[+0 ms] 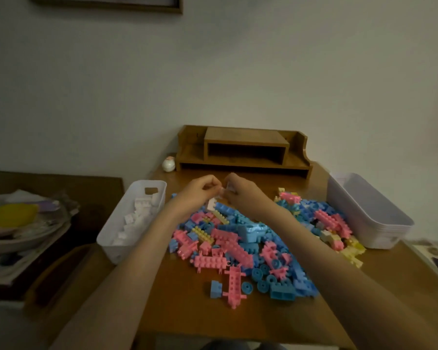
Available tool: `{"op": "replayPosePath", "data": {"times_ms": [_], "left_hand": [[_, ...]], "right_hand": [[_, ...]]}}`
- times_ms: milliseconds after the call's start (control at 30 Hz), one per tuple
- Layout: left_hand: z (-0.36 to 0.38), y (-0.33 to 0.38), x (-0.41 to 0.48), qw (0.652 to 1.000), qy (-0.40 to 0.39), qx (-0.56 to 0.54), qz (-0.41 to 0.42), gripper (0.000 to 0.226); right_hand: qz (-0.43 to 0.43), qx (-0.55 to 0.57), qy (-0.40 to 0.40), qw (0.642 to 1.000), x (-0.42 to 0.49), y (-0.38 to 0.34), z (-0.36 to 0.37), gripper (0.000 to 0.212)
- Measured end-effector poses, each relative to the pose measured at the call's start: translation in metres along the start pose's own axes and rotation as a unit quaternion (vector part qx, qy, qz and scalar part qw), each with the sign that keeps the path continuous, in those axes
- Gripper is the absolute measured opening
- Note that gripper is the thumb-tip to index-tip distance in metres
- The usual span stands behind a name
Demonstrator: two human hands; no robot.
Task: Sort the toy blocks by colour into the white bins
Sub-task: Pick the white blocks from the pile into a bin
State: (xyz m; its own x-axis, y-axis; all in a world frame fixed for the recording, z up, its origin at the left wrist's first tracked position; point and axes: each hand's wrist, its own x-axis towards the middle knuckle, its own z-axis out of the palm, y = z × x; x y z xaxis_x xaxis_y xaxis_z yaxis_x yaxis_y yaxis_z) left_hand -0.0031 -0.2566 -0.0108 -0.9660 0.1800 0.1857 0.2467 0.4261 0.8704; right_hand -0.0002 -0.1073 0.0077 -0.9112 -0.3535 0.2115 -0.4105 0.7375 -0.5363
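On the desk (187,311) the pile of pink, blue and yellow blocks (238,243) lies in the middle. A white bin (106,242) with white blocks is at its 9 o'clock, and another white bin (352,210) is at its 3 o'clock. At the pile's 12 o'clock the left hand (200,193) grips a white block (211,204) and the right hand (240,192) pinches a small white piece (224,192) just beside it, before a wooden shelf (243,147).

Just one view here, head-mounted and wide-angle: it looks forward and down across the table (182,317) from close up, with the wall (238,72) filling the top half.
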Motion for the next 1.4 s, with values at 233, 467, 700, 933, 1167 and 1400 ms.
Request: {"op": "replayPosePath", "data": {"times_ms": [233, 467, 700, 933, 1167, 1400], "left_hand": [[-0.063, -0.017, -0.040, 0.985, 0.113, 0.124, -0.033, 0.015], [-0.091, -0.048, -0.077, 0.947, 0.132, 0.271, -0.116, 0.031], [-0.095, -0.046, -0.082, 0.941, 0.120, 0.302, -0.096, 0.017], [-0.075, -0.051, -0.082, 0.822, 0.182, 0.519, -0.148, 0.036], [-0.057, -0.044, -0.073, 0.833, 0.171, 0.491, -0.186, 0.047], [-0.021, -0.017, -0.057, 0.900, 0.214, 0.373, -0.071, 0.022]], "right_hand": [[-0.099, -0.009, -0.002, 0.995, 0.017, -0.055, 0.044, 0.018], [-0.142, -0.024, -0.021, 0.989, 0.029, -0.087, 0.095, 0.013], [-0.182, -0.040, -0.064, 0.980, 0.036, -0.093, 0.106, 0.024], [-0.161, -0.101, -0.094, 0.977, 0.034, -0.090, 0.120, 0.049], [-0.121, 0.037, -0.021, 0.992, 0.037, -0.050, 0.079, 0.043], [0.177, -0.274, -0.027, 0.945, 0.044, 0.043, 0.029, 0.041]]}}
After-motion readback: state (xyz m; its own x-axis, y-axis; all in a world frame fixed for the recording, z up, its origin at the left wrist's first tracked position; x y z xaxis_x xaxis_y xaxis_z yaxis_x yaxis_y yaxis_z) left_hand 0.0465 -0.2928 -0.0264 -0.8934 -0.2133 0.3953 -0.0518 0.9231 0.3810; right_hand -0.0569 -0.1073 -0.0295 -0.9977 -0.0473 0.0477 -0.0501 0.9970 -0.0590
